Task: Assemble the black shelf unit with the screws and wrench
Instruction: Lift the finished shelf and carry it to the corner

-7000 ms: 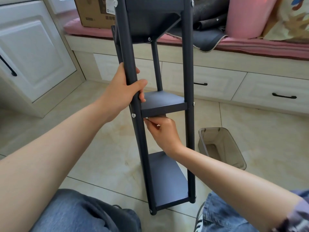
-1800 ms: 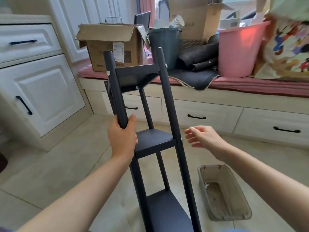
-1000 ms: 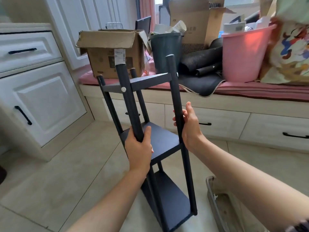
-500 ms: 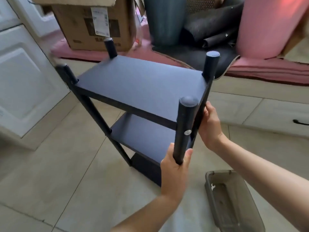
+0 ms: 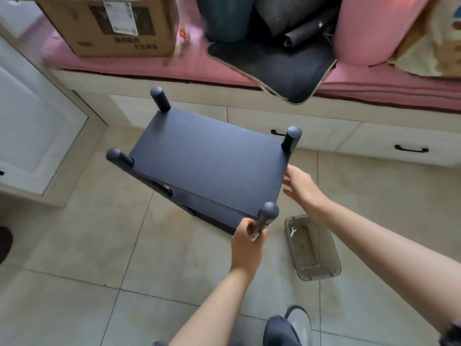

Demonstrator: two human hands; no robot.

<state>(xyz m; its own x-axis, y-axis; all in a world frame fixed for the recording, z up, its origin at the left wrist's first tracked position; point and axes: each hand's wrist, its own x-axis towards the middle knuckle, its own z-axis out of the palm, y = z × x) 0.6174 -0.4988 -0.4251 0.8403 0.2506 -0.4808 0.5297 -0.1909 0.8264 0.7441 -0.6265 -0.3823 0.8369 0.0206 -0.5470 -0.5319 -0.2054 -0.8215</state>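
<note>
Beige floor tiles (image 5: 87, 245) under black shelf unit (image 5: 209, 166); my left hand (image 5: 247, 243) grips its near post, right hand (image 5: 303, 188) open beside it.

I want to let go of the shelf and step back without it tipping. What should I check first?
1. Left hand grips the near post of the black shelf unit: ok.
2. Right hand steadies the shelf's right edge, fingers straight: ok.
3. All four post caps show above the top board: ok.
4. Feet flat on the tile floor: cannot tell, hidden under the boards.
5. Screws tight: cannot tell.
6. Wrench lies in the plastic bin, off the floor: ok.
</note>
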